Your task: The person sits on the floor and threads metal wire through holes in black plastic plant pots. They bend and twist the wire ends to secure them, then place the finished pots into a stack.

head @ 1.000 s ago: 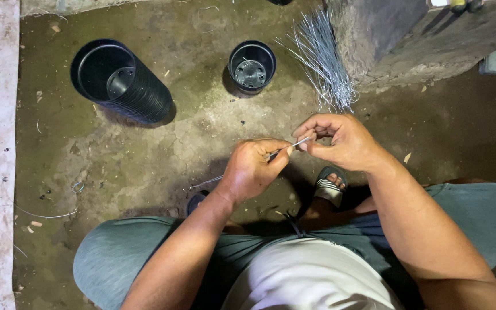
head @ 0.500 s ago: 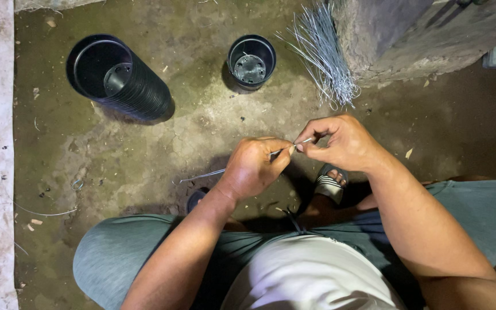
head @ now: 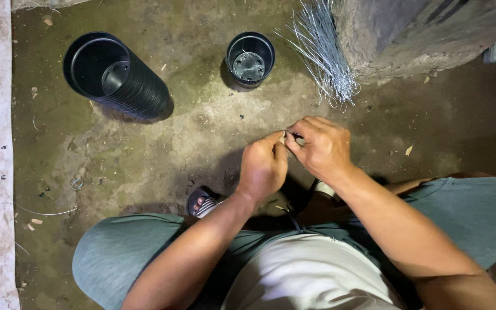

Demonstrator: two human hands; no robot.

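Grey wire [head: 290,136], a short thin piece, is pinched between both hands just above the person's knees, over the cracked concrete floor [head: 202,132]. The left hand [head: 263,165] is curled into a loose fist with thumb and forefinger closed on one end of the wire; the right hand [head: 320,146] meets it fingertip to fingertip, its fingers bent down and clamped on the other end. Most of the wire is hidden by the fingers, so its shape cannot be told.

Beyond the hands, a bundle of the same thin wires [head: 325,51] leans against a rough stone block [head: 409,28]. A single small black pot [head: 250,57] stands upright just left of the bundle. Well to the left, a long stack of black pots [head: 119,77] lies on its side, its open mouth towards the camera. A sandalled foot [head: 202,202] shows below the left hand.
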